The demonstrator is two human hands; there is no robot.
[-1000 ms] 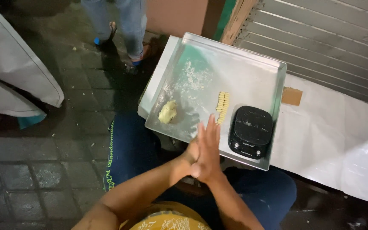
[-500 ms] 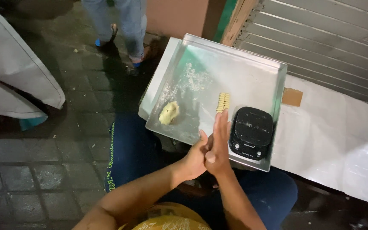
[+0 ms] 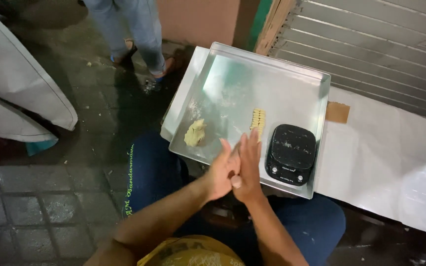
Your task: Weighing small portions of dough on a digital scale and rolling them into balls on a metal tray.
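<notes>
- The left hand (image 3: 221, 173) and right hand (image 3: 247, 165) press flat, palm to palm, at the frame's centre; a small pale bit of dough (image 3: 236, 181) peeps out between them at the heels.
- Step in hand, as I judge it: rolling a piece between the palms.
- Just above, the metal tray (image 3: 292, 81) holds a dough lump (image 3: 195, 133), a row of shaped pieces (image 3: 258, 120) and a black scale (image 3: 291, 153).
- A next move would need the palms parted gently.

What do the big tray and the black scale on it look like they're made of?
Tray: looks like bare metal, probably aluminium or steel, with a dull silvery sheen, raised rim and flour smears. Scale: seems to be black plastic, matte, with rounded corners and pale dust on top.
</notes>
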